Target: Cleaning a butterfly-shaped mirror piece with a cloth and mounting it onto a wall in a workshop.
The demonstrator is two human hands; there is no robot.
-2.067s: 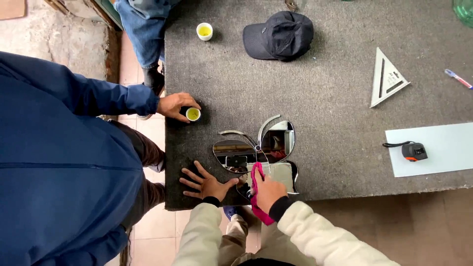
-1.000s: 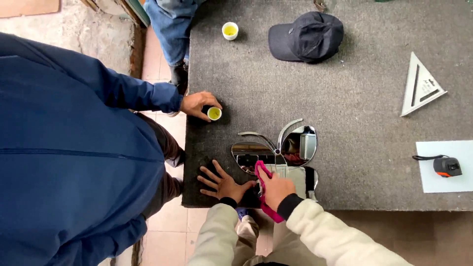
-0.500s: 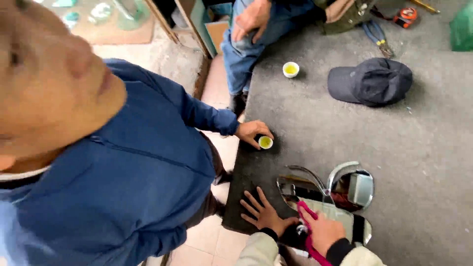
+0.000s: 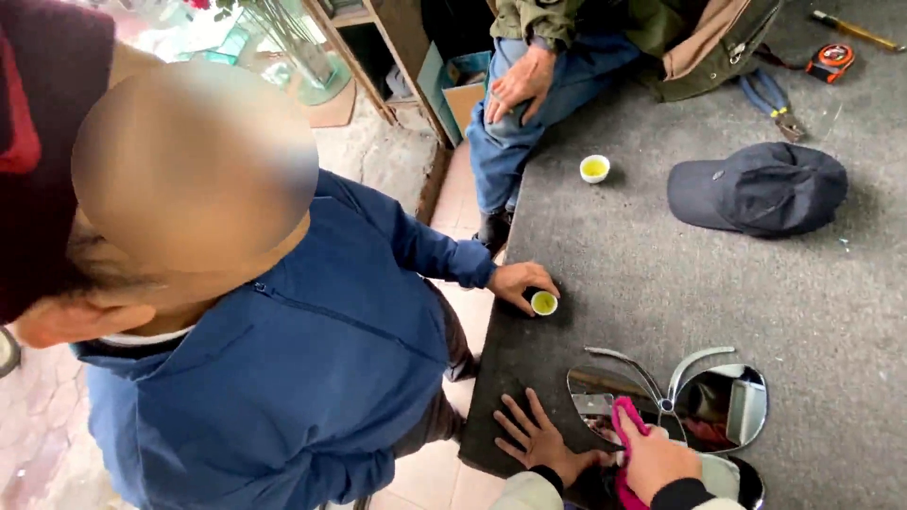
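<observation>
My left hand (image 4: 539, 439) lies flat with fingers spread on the grey felt table (image 4: 718, 283) near its front edge. My right hand (image 4: 652, 458) is closed on a pink cloth (image 4: 624, 420) pressed against a butterfly-shaped mirror (image 4: 699, 401) that lies on the table. Beside me a person in a blue jacket (image 4: 283, 368) reaches onto the table, their hand (image 4: 515, 281) holding a small white cup of yellow-green tea (image 4: 543, 303).
A dark cap (image 4: 761, 187) lies further back on the table, with a second small tea cup (image 4: 594, 168) near the far edge. Another person in jeans (image 4: 524, 104) sits there. Pliers (image 4: 770, 102) and an orange tape measure (image 4: 829, 59) rest at the back.
My view has swung left and up, bringing the blue-jacketed person close. My hands stay on the table and the mirror, and the person's hand stays on the cup.
</observation>
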